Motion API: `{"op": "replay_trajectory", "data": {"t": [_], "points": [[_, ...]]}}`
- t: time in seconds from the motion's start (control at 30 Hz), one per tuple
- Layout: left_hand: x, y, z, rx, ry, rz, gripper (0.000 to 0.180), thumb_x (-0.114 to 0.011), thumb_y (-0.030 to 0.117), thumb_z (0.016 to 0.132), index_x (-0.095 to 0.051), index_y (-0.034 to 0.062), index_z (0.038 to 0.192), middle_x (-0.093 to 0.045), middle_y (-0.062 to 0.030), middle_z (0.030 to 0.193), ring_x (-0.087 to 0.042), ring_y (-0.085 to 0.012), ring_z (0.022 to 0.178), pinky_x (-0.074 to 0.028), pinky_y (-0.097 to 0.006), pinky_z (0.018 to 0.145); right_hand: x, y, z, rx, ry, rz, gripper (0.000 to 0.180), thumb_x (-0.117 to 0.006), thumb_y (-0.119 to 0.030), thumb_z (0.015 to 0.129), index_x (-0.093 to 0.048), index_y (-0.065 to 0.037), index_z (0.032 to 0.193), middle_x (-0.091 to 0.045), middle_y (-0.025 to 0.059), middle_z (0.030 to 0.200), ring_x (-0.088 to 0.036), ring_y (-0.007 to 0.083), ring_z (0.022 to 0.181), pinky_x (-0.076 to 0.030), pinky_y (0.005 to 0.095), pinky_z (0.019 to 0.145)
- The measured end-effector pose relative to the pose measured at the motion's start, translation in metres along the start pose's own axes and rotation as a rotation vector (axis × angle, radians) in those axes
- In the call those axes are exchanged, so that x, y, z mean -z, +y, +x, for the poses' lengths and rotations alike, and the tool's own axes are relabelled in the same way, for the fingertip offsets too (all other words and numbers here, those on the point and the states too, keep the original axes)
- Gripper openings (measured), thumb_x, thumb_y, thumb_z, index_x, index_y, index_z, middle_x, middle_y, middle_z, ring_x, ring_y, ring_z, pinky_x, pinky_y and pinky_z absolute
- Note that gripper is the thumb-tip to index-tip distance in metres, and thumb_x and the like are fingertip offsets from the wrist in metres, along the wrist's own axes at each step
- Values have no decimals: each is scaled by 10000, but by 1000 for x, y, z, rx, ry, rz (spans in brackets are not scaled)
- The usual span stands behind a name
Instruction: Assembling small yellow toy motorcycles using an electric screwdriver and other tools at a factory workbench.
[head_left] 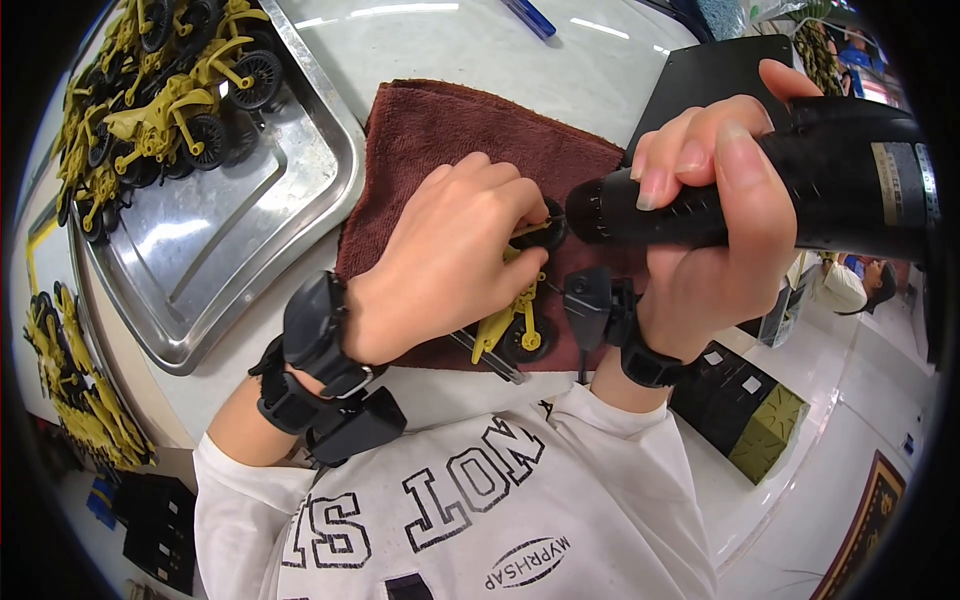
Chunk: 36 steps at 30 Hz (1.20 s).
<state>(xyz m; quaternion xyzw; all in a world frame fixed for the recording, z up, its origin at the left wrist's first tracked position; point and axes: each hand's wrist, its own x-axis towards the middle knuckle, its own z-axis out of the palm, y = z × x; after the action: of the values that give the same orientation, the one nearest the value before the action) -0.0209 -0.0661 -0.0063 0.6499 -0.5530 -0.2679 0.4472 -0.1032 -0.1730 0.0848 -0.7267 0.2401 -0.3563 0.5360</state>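
Note:
My left hand (450, 260) pinches a small yellow toy motorcycle (497, 328) with black wheels, pressing it on a brown cloth (430, 125). The fingers cover part of its body. In my right hand (725, 200) is a thick black electric screwdriver (840, 165), lying almost level. Its narrow end points left at the toy's far wheel (545, 228); whether it touches a screw I cannot tell. Beside the toy's near wheel, a thin metal tool (495, 362), perhaps tweezers, lies partly beneath my left hand.
At upper left stands a metal tray (240, 235) with a heap of yellow toy motorcycles (150, 125). More yellow parts (85, 400) lie at far left. A blue pen (530, 18) is at the back, a black panel (690, 90) behind my right hand, a black box (715, 395) at right.

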Motion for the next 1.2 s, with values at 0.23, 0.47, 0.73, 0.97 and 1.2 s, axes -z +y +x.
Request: {"op": "replay_trajectory", "data": {"t": [0.23, 0.47, 0.73, 0.97, 1.2], "points": [[3, -2, -4, -36, -52, 2, 232, -692, 84, 652, -553, 19, 826, -535, -85, 796, -478, -267, 788, -367, -350, 693, 5, 1, 0, -17, -36, -22, 440, -461, -100, 807, -347, 61, 1199, -469, 78, 676, -469, 164, 508, -421, 330, 557], [-6, 0, -3, -29, 36, 27, 178, -655, 56, 673, -528, 24, 794, -531, -85, 760, -486, -277, 766, -371, -360, 680, 12, 17, 6, 125, -141, 244, 398, -466, -111, 818, -373, 57, 1167, -480, 78, 672, -477, 173, 518, -424, 333, 579], [-17, 4, -3, -33, 148, 125, 167, -669, 30, 688, -556, 42, 811, -563, -60, 733, -507, -258, 725, -379, -356, 643, 28, 16, -2, 117, 30, 331, 385, -464, -145, 822, -395, 39, 1154, -489, 69, 671, -471, 175, 522, -412, 343, 582], [-16, 4, 1, -50, 41, 135, 158, -655, -5, 720, -591, 32, 860, -578, -60, 773, -521, -223, 732, -407, -324, 659, 57, 17, -21, 136, 286, 329, 356, -468, -197, 818, -448, -14, 1122, -505, 50, 674, -468, 174, 543, -387, 371, 603], [-9, 16, 4, 125, -42, 3, 132, -639, -9, 714, -623, 25, 840, -592, -54, 748, -528, -188, 728, -418, -278, 688, 92, 21, -60, 105, 463, 523, 327, -457, -222, 859, -457, -14, 1111, -465, 46, 709, -425, 171, 586, -361, 359, 633]]}}
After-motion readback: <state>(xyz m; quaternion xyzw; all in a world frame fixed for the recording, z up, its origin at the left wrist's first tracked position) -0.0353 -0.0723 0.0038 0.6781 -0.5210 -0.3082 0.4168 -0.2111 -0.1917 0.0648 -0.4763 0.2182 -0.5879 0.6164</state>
